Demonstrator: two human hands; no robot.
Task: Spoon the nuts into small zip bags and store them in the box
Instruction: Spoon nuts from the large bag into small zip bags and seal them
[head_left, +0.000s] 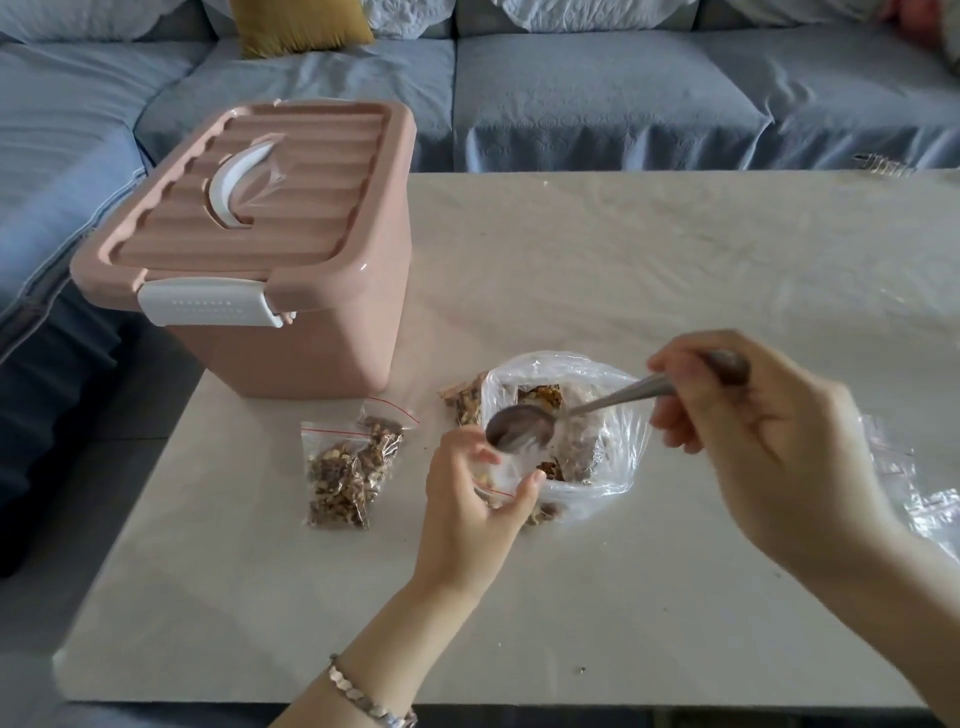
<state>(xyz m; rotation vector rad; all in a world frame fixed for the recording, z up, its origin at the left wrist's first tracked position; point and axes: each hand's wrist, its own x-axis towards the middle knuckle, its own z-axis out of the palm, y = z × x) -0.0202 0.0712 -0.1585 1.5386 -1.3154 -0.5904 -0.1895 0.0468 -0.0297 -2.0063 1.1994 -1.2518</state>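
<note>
From the head view, the left hand (470, 512) pinches a small zip bag (498, 475) by its red-lined mouth; its fingers cover most of the bag. The right hand (753, 431) grips the spoon (524, 426) by a handle largely hidden in the fist, the bowl poised over the small bag (whether it carries anything is hard to tell). Just behind, the nuts (543, 397) lie in a large clear bag (571, 364), blurred by crinkled plastic. Two filled zip bags (337, 478) overlap to the left. The box (270, 249) stands far left on the surface (623, 270), lid latched. Empty bags (914, 493) are cut off at the right edge.
</note>
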